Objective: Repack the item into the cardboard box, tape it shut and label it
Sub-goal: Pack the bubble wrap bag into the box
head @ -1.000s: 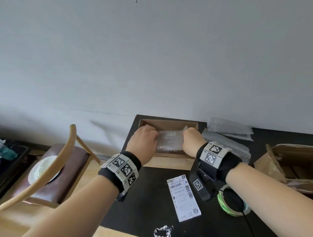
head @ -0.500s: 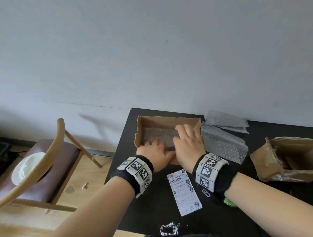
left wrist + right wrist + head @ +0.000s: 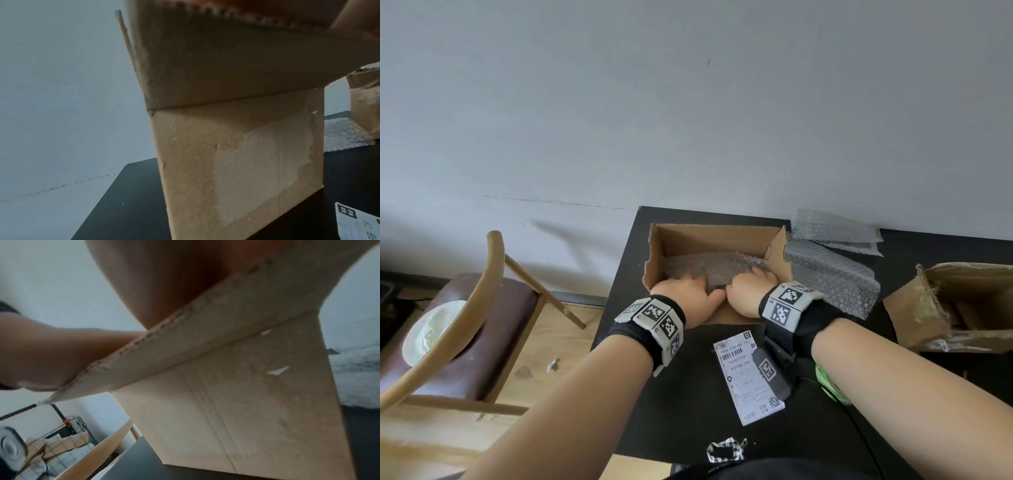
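An open cardboard box (image 3: 717, 236) stands at the back left of the black table (image 3: 681, 404). Inside it lies the item wrapped in bubble wrap (image 3: 717, 265). My left hand (image 3: 686, 291) and right hand (image 3: 748, 287) reach over the near flap side by side, and their fingers rest flat on the wrap. The wrist views show only the box's outer wall (image 3: 236, 154) (image 3: 246, 402) and the bent near flap (image 3: 246, 56). A white shipping label (image 3: 743, 377) lies on the table in front of the box. A green tape roll (image 3: 828, 383) peeks out under my right forearm.
Loose bubble wrap sheets (image 3: 828, 274) lie right of the box, against the wall. A torn open cardboard box (image 3: 962, 305) stands at the far right. Left of the table is a wooden chair (image 3: 476, 308) with a plate (image 3: 431, 332) on its seat. A checked cloth scrap (image 3: 724, 450) lies at the table's front edge.
A second ago both hands held the wrapped item at the box's top. It now lies down inside, and both hands have drawn back toward the near wall, resting on it.
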### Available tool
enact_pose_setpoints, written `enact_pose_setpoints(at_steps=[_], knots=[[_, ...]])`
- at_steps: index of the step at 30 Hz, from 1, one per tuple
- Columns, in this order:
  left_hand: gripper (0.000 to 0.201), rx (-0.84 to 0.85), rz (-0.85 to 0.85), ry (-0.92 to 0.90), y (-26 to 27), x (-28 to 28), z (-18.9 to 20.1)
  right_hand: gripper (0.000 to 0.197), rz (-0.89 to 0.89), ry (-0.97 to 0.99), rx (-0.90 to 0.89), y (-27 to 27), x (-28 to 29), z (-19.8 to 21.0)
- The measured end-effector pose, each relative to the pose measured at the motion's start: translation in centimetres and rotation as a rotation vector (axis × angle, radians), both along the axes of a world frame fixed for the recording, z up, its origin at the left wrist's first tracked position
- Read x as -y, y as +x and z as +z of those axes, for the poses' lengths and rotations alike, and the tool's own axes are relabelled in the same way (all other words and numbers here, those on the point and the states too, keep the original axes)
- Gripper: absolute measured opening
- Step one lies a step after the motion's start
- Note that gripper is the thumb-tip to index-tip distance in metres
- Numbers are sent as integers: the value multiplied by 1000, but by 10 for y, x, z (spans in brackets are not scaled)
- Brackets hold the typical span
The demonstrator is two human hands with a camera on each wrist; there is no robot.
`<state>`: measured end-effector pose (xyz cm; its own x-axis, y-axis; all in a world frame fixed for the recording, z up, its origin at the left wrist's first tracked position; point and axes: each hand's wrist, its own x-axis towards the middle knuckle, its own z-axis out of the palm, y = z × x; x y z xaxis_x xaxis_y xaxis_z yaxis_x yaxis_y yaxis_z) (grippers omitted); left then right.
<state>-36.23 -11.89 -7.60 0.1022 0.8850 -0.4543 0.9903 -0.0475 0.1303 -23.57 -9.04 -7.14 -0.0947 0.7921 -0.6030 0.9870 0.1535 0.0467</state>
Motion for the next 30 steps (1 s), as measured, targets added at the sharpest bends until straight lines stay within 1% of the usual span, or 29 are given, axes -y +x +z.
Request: enact_pose_setpoints(at_steps=[3,4,7,10,13,17,19,20,23,24,25,27,29,30], knots=[[63,-9,9,2,0,-3,0,50,40,84,20,2,3,1],[63,-18,6,11,1,-3,0,50,30,108,-10,2,4,2],[62,-12,20,41,1,-6,4,51,-30,87,-169,4,3,8],[59,4,49,15,1,-11,2,46,-62,105,-256,3,1,8],[55,30,100,-29,0,-15,-3,38,-93,83,-266,3,3,8],[51,39,119,-32,1,-16,-4,37,-74,85,-283,3,2,7],[47,29,124,34,4,-11,-3,37,-43,136,-293,4,3,5],[45,23,125,99,6,-6,-2,38,-23,172,-298,4,5,4],[39,-10,109,370,8,8,4,36,87,324,-366,10,14,0],[37,-16,90,426,8,13,7,35,139,358,-394,12,19,0],[38,-27,57,432,8,16,7,34,191,370,-412,15,23,0],[44,-33,15,319,9,20,6,34,257,336,-401,18,28,4],[50,5,37,182,9,20,5,33,239,269,-384,20,29,10],[51,21,47,153,9,19,5,33,231,241,-386,21,28,12]])
